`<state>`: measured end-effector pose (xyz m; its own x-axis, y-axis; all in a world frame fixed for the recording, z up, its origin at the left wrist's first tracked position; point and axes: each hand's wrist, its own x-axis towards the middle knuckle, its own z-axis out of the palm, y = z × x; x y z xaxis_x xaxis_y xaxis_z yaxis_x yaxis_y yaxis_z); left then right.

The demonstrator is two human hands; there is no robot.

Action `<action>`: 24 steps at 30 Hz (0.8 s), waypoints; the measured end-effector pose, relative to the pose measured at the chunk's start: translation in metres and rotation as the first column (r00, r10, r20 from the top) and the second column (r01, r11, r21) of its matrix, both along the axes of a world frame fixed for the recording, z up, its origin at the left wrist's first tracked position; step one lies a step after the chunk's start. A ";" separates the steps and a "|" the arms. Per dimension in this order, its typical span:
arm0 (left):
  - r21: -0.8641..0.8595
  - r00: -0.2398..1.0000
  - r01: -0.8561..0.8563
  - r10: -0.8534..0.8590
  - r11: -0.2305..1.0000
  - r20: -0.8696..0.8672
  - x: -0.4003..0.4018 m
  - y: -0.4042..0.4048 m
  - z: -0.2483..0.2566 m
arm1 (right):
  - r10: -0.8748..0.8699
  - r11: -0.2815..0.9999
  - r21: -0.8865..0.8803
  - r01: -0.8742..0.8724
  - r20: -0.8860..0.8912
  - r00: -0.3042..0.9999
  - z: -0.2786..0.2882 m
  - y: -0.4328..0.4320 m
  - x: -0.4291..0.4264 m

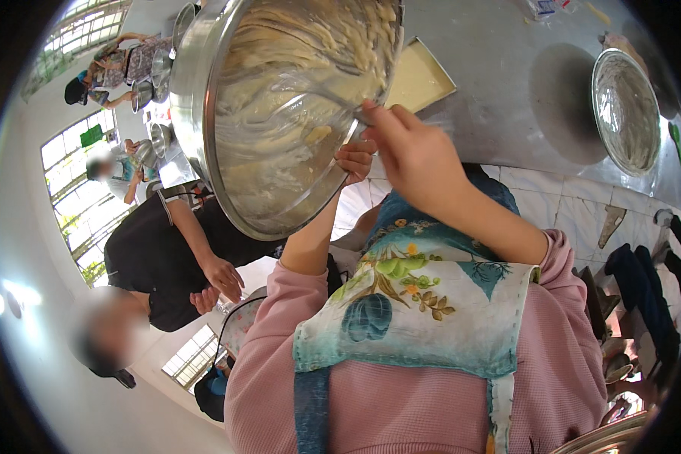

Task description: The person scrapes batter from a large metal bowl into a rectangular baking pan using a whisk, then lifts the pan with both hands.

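A large stainless steel mixing bowl (190,93) is tilted on its side above the table, its mouth facing me. Streaks of thick pale-yellow batter (312,34) coat its inner wall. My left hand (356,160) grips the bowl's lower rim. Pinched in my right hand (417,153) is a metal utensil (332,96), whose head reaches into the batter; blur hides its exact kind. Just beyond the rim, partly covered by the bowl, lies a shallow rectangular pan (445,79) holding a smooth pale-yellow layer.
Another metal bowl (624,113), smeared inside, stands on the steel table (505,68) at right, near a green utensil (676,144). A person in black (153,255) is close on my left. Farther off, people work beside several metal bowls (160,139).
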<state>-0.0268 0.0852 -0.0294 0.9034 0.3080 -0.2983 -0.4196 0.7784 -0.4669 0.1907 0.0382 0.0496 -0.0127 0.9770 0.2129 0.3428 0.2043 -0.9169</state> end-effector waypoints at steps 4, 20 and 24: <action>-0.025 0.999 0.002 -0.001 1.000 0.041 0.006 0.000 0.005 | 0.061 0.987 0.140 -0.079 0.128 0.990 -0.007 0.013 -0.015; -0.033 0.998 -0.019 0.017 0.999 -0.060 0.013 0.006 0.008 | 0.080 0.997 -0.017 -0.080 -0.029 0.996 0.010 0.017 -0.024; -0.039 0.993 -0.026 0.021 0.999 -0.117 0.009 0.005 0.014 | 0.073 0.997 -0.030 -0.072 0.021 0.997 -0.036 0.019 -0.022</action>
<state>-0.0177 0.0903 -0.0158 0.8545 0.3143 -0.4135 -0.4908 0.7492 -0.4448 0.1689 0.0570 0.0137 -0.0879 0.9791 0.1836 0.3484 0.2029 -0.9151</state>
